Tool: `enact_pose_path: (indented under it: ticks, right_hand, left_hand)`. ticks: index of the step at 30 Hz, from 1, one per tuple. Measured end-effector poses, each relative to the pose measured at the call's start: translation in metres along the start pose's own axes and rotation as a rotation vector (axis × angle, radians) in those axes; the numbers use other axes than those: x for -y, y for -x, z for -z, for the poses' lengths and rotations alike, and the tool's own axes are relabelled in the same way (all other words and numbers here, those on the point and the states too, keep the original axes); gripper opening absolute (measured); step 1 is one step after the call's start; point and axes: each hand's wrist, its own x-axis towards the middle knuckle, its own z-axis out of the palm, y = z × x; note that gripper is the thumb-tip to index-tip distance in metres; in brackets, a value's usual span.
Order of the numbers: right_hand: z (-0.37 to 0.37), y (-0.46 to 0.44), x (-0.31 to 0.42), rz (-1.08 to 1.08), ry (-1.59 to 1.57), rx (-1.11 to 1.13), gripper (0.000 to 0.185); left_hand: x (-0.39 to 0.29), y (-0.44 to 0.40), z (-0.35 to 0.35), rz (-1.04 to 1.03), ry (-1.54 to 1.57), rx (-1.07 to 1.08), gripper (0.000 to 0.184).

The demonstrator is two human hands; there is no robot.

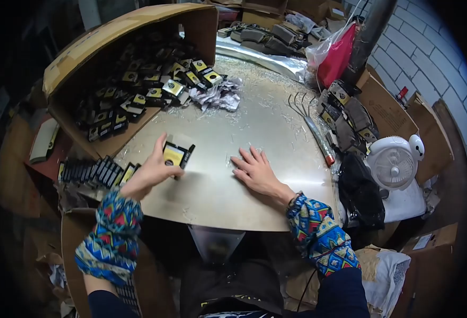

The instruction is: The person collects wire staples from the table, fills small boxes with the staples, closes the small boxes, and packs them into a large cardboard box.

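My left hand [151, 168] grips a small black-and-yellow box [175, 155] between thumb and fingers, above the left part of the metal tabletop [217, 199]. To the right, my right hand [257, 170] rests palm down on the metal, fingers spread, holding nothing. Beyond my left hand, a large cardboard carton [130, 27] lies on its side with its mouth toward me. A heap of similar small boxes [148, 79] fills it and spills out at its front. Beside my left wrist stands a row of the same boxes [98, 172].
Crumpled paper [220, 98] lies by the carton, among clear slivers scattered over the metal. A hand rake [313, 130] with curved tines lies on the right. Past it are dark pads [347, 124], a white fan [392, 164] and a black bag [360, 188]. A red bag [336, 55] hangs behind.
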Motion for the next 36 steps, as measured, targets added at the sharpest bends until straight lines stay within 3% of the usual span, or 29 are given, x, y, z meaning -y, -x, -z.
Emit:
enact_pose_path:
  ticks: [1,3,5,6,9,10,13,16,20,23,29,36]
  right_hand:
    - [0.004,0.006,0.001,0.006,-0.095,0.041,0.047]
    - [0.004,-0.004,-0.012,-0.008,-0.164,-0.031,0.045]
    - [0.0,-0.015,-0.015,0.036,-0.092,-0.115,0.044]
    - [-0.002,-0.021,-0.008,0.055,-0.074,-0.077,0.042]
    - [0.004,-0.013,0.01,0.227,-0.064,0.194,0.043]
    - [0.02,-0.008,0.012,0.227,-0.197,0.347,0.043]
    - [0.015,0.037,-0.035,0.02,-0.48,0.011,0.045]
    - [0.003,0.054,-0.02,-0.05,-0.057,-0.195,0.051]
    - [-0.019,0.029,0.048,0.038,-0.051,-0.196,0.053]
    - [-0.037,0.025,0.098,0.132,0.019,-0.171,0.048]
    - [-0.059,0.04,0.156,0.218,0.047,-0.209,0.037]
    - [-0.057,0.099,0.185,0.084,0.074,-0.229,0.037]
  left_hand:
    - [0.016,0.013,-0.005,-0.057,0.19,0.044,0.073]
    - [0.019,0.055,-0.021,0.11,0.678,0.129,0.037]
    - [0.04,0.082,-0.039,0.248,0.989,0.104,0.025]
    - [0.055,0.091,-0.041,0.236,1.124,0.258,0.029]
    - [0.079,0.135,-0.052,0.338,1.203,0.177,0.034]
    - [0.092,0.153,-0.053,0.356,1.217,0.112,0.035]
    - [0.149,0.2,-0.055,0.385,1.119,0.016,0.028]
    - [0.205,0.214,-0.083,0.597,0.871,-0.078,0.024]
    - [0.24,0.207,-0.143,0.55,0.614,0.045,0.025]
    - [0.224,0.205,-0.173,0.456,0.663,0.085,0.021]
    - [0.202,0.211,-0.193,0.59,1.147,-0.071,0.017]
    - [0.206,0.22,-0.208,0.609,1.086,-0.263,0.015]
